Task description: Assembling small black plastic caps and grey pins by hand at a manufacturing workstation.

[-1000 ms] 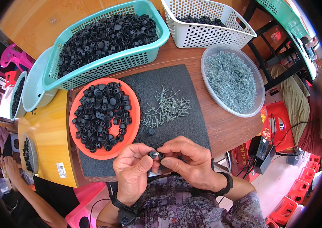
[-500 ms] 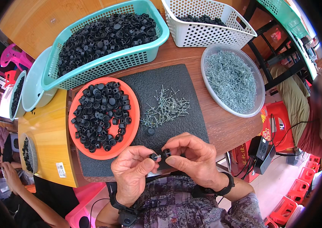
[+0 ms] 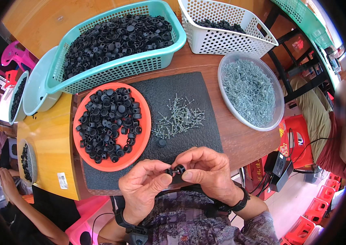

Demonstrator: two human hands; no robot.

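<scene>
My left hand (image 3: pixel 142 185) pinches a small black plastic piece (image 3: pixel 169 172), mostly hidden by the fingertips. A thin metal screw (image 3: pixel 175 172) spans from it to a black plastic ring (image 3: pixel 180 168). Thumb and forefinger of my right hand (image 3: pixel 211 173) grip that ring. Both hands meet over the front edge of a dark mat (image 3: pixel 189 85). Beyond them, a loose pile of screws (image 3: pixel 179 116) and one round black cap (image 3: pixel 162 143) lie on the mat. An orange-red plate (image 3: pixel 143 141) heaped with black plastic parts (image 3: pixel 109 118) stands to the left.
At the back stand a teal basket (image 3: pixel 117 67) full of black parts and a white perforated basket (image 3: pixel 226 41). A clear round tub (image 3: pixel 281 102) of screws sits at the right. A co-worker's arm (image 3: pixel 34 212) shows at lower left; another person (image 3: pixel 315 110) sits at right.
My two hands have come closer together, so the screw now reaches the black ring. The ring has turned to show its opening. The view has shifted slightly.
</scene>
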